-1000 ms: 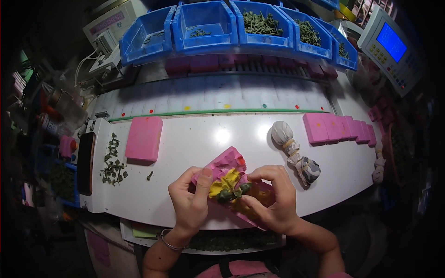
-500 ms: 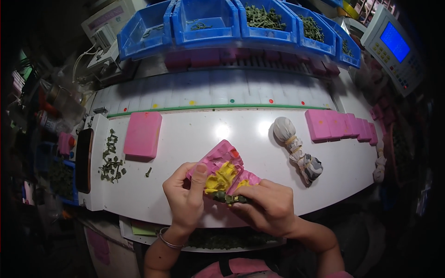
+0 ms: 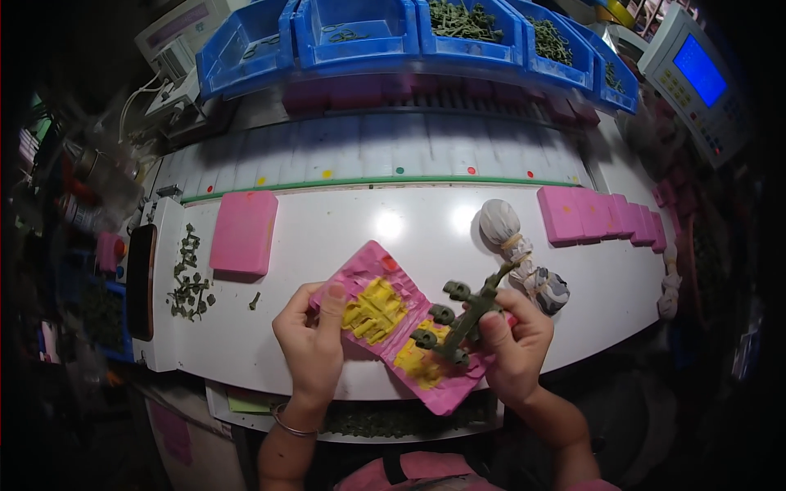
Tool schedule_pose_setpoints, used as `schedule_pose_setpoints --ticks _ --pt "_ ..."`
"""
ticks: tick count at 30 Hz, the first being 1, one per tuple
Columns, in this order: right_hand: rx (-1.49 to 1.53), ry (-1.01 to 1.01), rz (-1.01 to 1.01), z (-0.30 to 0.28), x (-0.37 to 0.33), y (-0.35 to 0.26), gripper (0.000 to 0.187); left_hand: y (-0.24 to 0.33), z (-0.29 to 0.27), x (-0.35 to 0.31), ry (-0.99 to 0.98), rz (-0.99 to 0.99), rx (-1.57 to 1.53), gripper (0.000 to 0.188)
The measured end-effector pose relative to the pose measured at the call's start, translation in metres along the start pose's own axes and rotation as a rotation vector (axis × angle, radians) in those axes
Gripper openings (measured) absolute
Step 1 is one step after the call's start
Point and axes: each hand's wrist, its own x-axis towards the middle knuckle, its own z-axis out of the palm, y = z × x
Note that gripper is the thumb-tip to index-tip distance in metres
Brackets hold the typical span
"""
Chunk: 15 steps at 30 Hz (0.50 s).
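An opened pink rubber mould (image 3: 422, 304) with yellow patterned cavities is held above the white table, its two halves spread apart. My left hand (image 3: 307, 344) grips the upper left half, thumb pressed on its edge. With its thumb and fingers, my right hand (image 3: 520, 348) pinches a dark green wax piece (image 3: 468, 323), branching with several knobs. That piece lies over the mould's right half; the frames do not show whether it still touches the cavity. Part of the mould's right edge is hidden behind my right fingers.
A closed pink block (image 3: 245, 233) and small green bits (image 3: 190, 286) lie at left. Right of the mould are a tied cloth pouch (image 3: 501, 221) and a row of pink blocks (image 3: 565, 217). Blue bins (image 3: 352, 59) stand at the back; a phone (image 3: 142, 282) rests far left.
The mould has been spread from a folded, bent shape to nearly flat. My right hand has moved right, and the green wax piece, mostly hidden before, is now in plain view.
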Motion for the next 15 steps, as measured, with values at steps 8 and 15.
schedule_pose_setpoints --ticks 8,15 --pt "0.375 0.006 -0.174 -0.006 0.010 -0.031 0.026 0.008 -0.002 -0.001 -0.019 0.309 0.191 0.021" --pt "0.481 -0.200 0.178 0.001 -0.004 -0.030 0.021 0.036 -0.012 -0.018 0.095 0.608 0.407 0.037"
